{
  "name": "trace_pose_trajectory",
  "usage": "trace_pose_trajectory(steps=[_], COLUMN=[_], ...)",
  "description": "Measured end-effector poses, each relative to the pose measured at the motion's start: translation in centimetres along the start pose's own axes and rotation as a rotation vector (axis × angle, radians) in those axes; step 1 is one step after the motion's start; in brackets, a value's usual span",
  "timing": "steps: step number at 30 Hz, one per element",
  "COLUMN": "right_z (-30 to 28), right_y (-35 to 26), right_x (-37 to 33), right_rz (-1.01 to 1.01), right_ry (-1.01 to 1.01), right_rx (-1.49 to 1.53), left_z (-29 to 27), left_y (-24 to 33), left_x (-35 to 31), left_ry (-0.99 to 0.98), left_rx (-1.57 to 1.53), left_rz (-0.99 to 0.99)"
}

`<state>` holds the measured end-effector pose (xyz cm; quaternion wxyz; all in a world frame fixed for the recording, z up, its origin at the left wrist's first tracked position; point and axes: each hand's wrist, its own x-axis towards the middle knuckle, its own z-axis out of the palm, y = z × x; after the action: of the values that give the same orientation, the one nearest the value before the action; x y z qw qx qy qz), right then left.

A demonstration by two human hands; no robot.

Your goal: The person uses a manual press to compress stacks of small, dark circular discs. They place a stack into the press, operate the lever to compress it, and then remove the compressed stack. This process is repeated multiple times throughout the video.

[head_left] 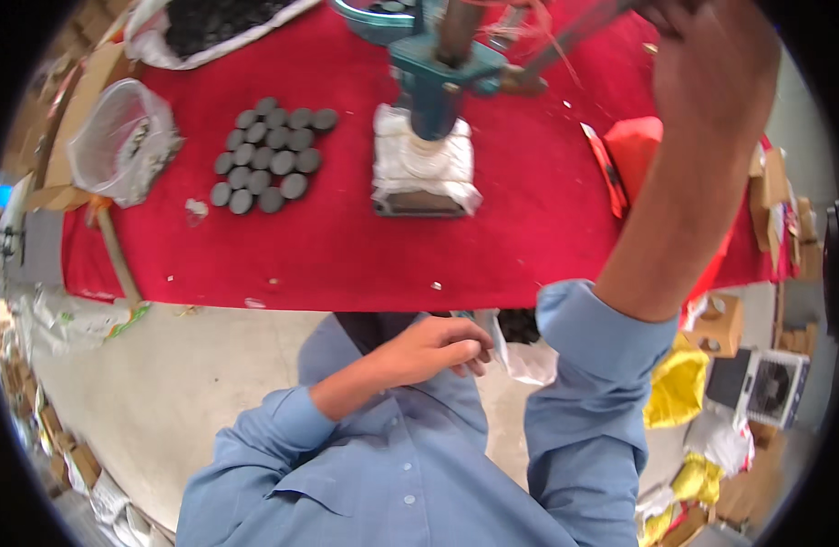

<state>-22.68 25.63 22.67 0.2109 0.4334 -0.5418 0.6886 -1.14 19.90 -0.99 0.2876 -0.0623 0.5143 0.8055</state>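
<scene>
A green hand press (435, 100) stands on the red-covered table, its ram down over a base wrapped in white material (401, 169). The metal lever (579, 38) slopes up to the right from the press. My right hand (698, 32) is closed around the lever's upper end, partly blurred at the frame's top edge. Below the table's front edge, my left hand (429, 350) rests over my lap, fingers loosely bent and apart, with nothing visible in it. Several dark grey round discs (264, 157) lie grouped on the cloth left of the press.
A clear plastic-lined tub (119, 137) stands at the left, near a hammer (117, 251) by the table edge. Behind are a white bag of black pieces (223, 27) and a blue-green basin (374, 23). A red-handled cutter (606, 170) lies beside an orange-red bag (634, 146).
</scene>
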Motion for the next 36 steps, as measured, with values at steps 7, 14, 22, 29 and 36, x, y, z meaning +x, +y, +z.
trace_pose_trajectory(steps=[7, 14, 22, 29, 36], right_z=[2.0, 2.2, -2.3, 0.5, -0.6], right_y=[0.4, -0.3, 1.7, -1.1, -0.9], right_x=[0.1, 0.4, 3.3, 1.0, 1.7], right_rz=[0.024, 0.141, 0.343, 0.199, 0.301], right_ry=[0.262, 0.251, 0.033, 0.12, 0.047], right_rx=[-0.085, -0.178, -0.138, -0.158, -0.058], left_z=[-11.6, -14.8, -14.2, -8.6, -8.1], left_y=[6.4, 3.7, 4.6, 8.2, 9.5], left_x=[-9.9, -6.6, -5.6, 1.2, 6.6], left_ry=[1.34, 1.451, 1.469, 1.165, 1.081], left_rx=[0.938, 1.302, 1.042, 0.798, 0.852], left_rz=[0.581, 0.691, 0.738, 0.823, 0.879])
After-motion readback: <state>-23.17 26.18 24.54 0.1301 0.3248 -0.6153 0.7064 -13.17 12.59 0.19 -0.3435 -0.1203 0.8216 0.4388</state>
